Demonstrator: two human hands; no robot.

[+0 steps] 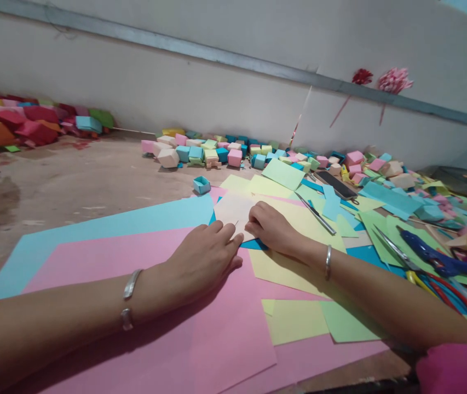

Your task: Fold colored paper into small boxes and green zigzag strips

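Observation:
A pale peach sheet of paper (235, 207) lies in the middle of the work area, over a darker blue piece and other coloured sheets. My left hand (202, 260) is closed at its lower left edge, fingers bent and pressed together on the paper. At the right side of the same sheet, my right hand (273, 227) is curled in a pinch on its edge. Both fingertips are partly hidden, and a short dark line shows on the paper between the hands. Just beyond stands a small open blue paper box (201, 185).
Large pink (225, 323) and light blue (105, 221) sheets spread beneath my arms. To the right are a craft knife (317, 214), scissors (397, 249), a blue glue gun (438, 254) and a phone (335, 185). Small paper boxes (233, 156) line the wall.

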